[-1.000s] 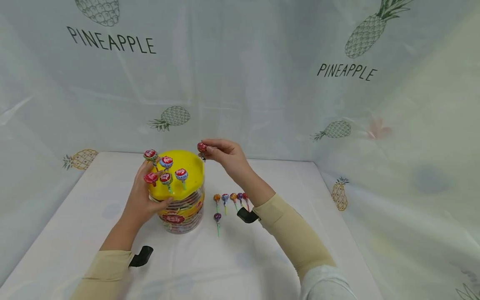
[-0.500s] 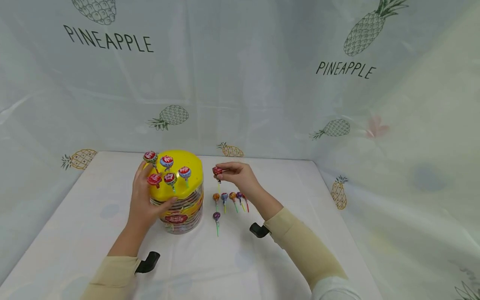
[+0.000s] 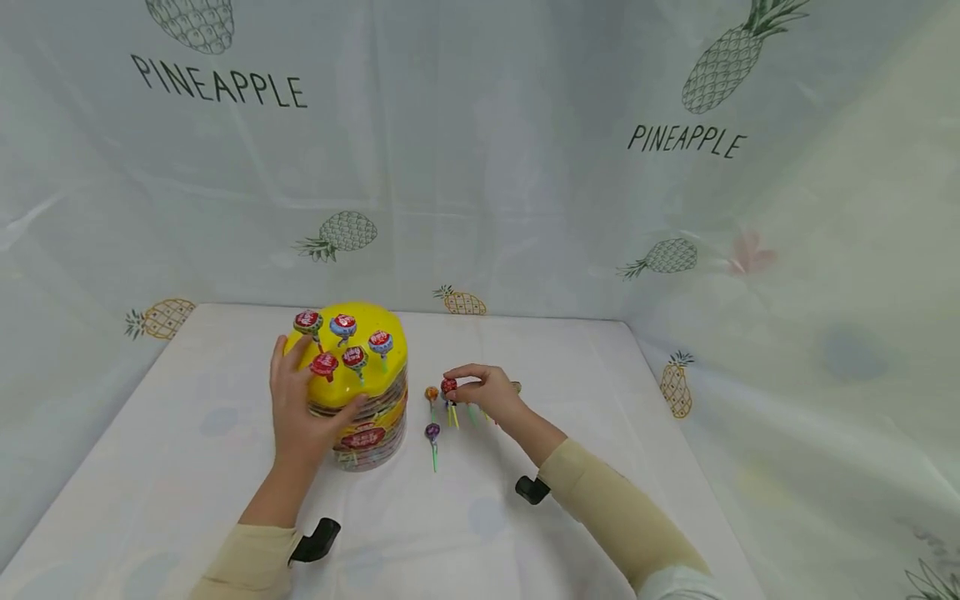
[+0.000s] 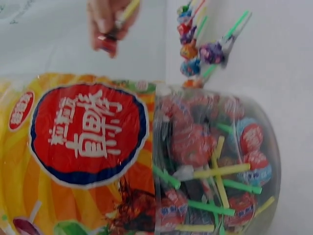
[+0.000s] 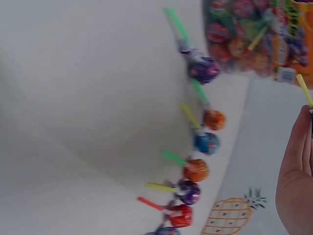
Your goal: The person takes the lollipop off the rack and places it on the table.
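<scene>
My left hand (image 3: 303,408) grips the side of a big clear jar (image 3: 371,437) with a yellow lid (image 3: 390,329), thumb in front and fingers at the lid's left edge. Several wrapped lollipops, one a red lollipop (image 3: 325,365), stand stick-down in the lid. With thumb and fingers, my right hand (image 3: 491,396) pinches another red lollipop (image 3: 449,386) by its head, its yellow stick (image 5: 304,88) free. That hand is right of the jar, over a row of lollipops on the table, partly hiding them. More lollipops (image 4: 195,147) fill the jar in the left wrist view.
In the right wrist view the row includes an orange lollipop (image 5: 214,119), a blue lollipop (image 5: 207,143) and a red lollipop (image 5: 180,215). A purple lollipop (image 3: 432,432) lies nearer the person. A pineapple-print sheet (image 3: 480,167) hangs behind the white table (image 3: 420,533).
My right hand has come from beside the lid down and to the right, over the row, still holding the red lollipop. The lid has tipped slightly rightward; my left hand stays on the jar.
</scene>
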Tool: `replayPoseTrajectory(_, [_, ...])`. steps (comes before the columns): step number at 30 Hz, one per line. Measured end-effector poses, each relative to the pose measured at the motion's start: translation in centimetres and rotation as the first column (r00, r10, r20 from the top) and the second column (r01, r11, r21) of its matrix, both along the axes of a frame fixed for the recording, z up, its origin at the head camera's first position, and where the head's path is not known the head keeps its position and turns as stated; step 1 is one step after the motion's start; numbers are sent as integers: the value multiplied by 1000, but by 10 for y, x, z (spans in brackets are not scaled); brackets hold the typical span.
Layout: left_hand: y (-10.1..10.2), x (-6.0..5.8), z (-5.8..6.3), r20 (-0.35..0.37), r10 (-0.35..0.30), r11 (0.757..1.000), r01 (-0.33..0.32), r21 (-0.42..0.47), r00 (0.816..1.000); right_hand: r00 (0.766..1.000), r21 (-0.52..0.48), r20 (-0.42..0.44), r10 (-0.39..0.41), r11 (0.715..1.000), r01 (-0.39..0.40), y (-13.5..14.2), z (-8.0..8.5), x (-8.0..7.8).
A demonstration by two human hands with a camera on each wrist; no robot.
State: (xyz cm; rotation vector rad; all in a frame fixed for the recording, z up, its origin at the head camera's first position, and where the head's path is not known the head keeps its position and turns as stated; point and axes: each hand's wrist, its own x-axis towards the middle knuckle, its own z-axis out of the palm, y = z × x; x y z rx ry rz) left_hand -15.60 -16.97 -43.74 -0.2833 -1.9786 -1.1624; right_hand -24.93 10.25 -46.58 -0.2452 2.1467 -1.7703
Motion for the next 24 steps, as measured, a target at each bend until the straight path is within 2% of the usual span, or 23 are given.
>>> replayPoseTrajectory(6, [7, 5, -2, -15, 36, 999, -36, 13, 999, 1000, 71, 28, 12, 997, -14, 0, -23, 3])
replayPoseTrajectory(11, [9, 9, 0, -45, 40, 999, -40, 1, 998, 1000, 126, 11, 13, 992, -14, 0, -41, 3])
replayPoseTrajectory(17, [7, 13, 3, -78, 27, 999, -30, -44, 997, 998, 303, -45, 43, 953, -28, 2, -53, 4])
replayPoseTrajectory(24, [-1, 13, 3, -118, 9, 997, -19, -81, 993, 990, 389, -101, 98, 920, -52, 0, -61, 8])
